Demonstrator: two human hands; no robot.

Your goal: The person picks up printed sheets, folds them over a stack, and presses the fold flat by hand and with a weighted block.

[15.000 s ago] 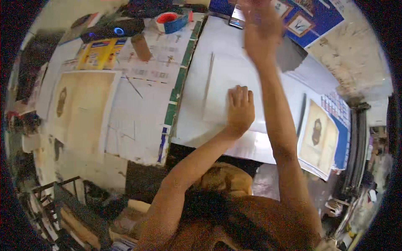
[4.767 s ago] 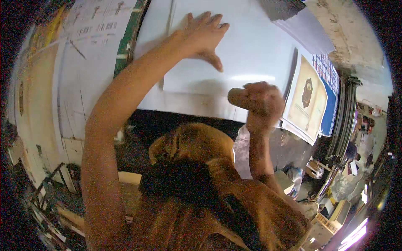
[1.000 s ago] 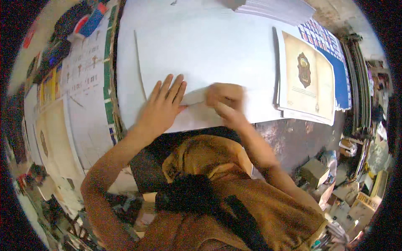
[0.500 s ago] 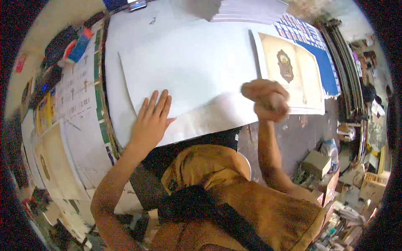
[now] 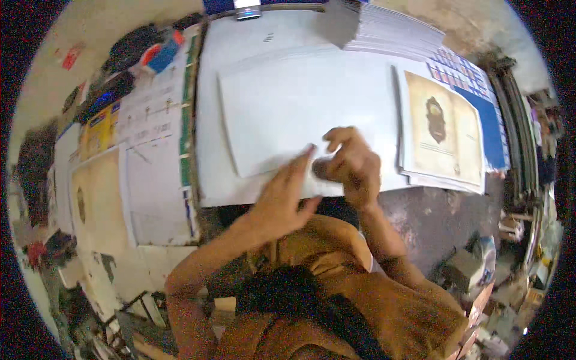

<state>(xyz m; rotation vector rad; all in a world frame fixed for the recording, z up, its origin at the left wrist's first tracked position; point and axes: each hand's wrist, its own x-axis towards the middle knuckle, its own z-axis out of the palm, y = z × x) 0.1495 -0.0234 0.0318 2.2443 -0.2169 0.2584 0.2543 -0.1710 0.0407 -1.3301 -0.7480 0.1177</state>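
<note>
White sheet point(image 5: 300, 114) flat on the table point(image 5: 210, 120). Left hand point(image 5: 285, 192), fingers together, flat on its near edge; right hand point(image 5: 351, 162), fingers curled, beside it. Uneven pressure could skew the sheet.

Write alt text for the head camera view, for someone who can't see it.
Seen from above, a person's left hand and right hand meet at the near edge of a large white sheet on a table. A stack of cream printed covers lies to the right, and a pile of white paper sits at the far edge.
</note>
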